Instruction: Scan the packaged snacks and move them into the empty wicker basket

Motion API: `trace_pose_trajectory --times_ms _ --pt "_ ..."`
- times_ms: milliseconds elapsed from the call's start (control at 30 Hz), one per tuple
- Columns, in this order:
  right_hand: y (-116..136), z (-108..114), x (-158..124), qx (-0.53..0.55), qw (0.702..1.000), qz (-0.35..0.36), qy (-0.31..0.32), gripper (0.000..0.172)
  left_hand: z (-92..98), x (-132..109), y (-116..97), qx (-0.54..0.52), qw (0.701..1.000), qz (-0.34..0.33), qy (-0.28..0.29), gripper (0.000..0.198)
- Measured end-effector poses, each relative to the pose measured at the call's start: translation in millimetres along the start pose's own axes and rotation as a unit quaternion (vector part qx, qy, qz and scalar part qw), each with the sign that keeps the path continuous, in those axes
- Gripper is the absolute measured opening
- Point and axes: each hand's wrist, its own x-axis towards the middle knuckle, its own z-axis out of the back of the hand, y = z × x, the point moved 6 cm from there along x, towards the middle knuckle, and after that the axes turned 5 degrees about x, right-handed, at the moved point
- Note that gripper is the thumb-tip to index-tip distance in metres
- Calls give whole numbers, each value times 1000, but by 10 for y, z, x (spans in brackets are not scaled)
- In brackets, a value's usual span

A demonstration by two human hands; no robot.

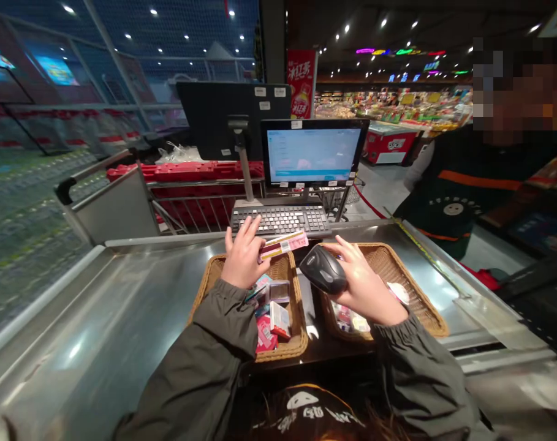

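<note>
My left hand [244, 254] holds a slim pink and yellow package [284, 245] by one end, its barcode side facing up. Below that hand is a wicker basket [301, 334] with small boxes and packets in it, among them a white and red box [280, 320]. In my right hand [363, 278] is a black barcode scanner [323, 269], its head turned toward the package. A second wicker basket [425, 306] lies under my right hand, with small packaged goods [352, 318] partly hidden by the hand.
A keyboard [280, 218] sits just beyond the baskets, with a lit screen [312, 153] and the back of another monitor [223, 119] behind it. Metal counter [98, 318] stretches to the left. At the right stands a person in a dark apron [462, 184].
</note>
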Motion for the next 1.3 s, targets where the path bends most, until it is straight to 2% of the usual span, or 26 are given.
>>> trace_pose_trajectory --times_ms 200,533,967,1300 --pt "185 -172 127 3 999 22 25 40 34 -143 275 18 1000 18 -1 13" --pt "321 -317 209 33 998 34 33 39 77 -279 501 22 999 29 -14 16" --pt "399 -314 183 46 997 47 27 29 74 -378 570 38 999 30 -7 18" --pt "320 -270 145 18 999 19 31 42 33 -434 558 27 999 30 24 15"
